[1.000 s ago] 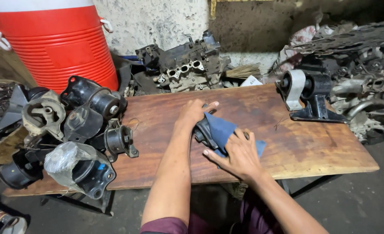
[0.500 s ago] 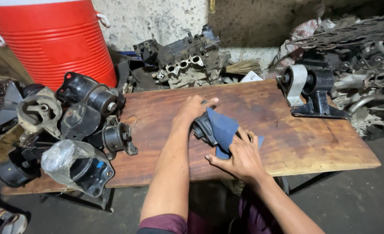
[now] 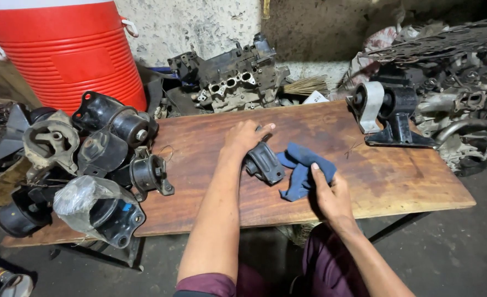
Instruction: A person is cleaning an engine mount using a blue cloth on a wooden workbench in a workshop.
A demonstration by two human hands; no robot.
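Note:
My left hand (image 3: 244, 137) rests on top of a small black engine mount (image 3: 265, 163) that lies on the wooden board (image 3: 364, 181), fingers curled over its far side. My right hand (image 3: 330, 193) presses down on a crumpled blue cloth (image 3: 304, 168) just to the right of the mount. The cloth lies flat on the board and no longer covers the mount.
A heap of black engine mounts (image 3: 100, 148) fills the board's left end, one wrapped in clear plastic (image 3: 89, 198). A larger mount with a grey bracket (image 3: 386, 113) stands at the right rear. A red drum (image 3: 67, 49) and an engine block (image 3: 232, 80) sit behind.
The blue cloth has come off the mount and now lies beside it under my right hand. My left hand stays on the mount.

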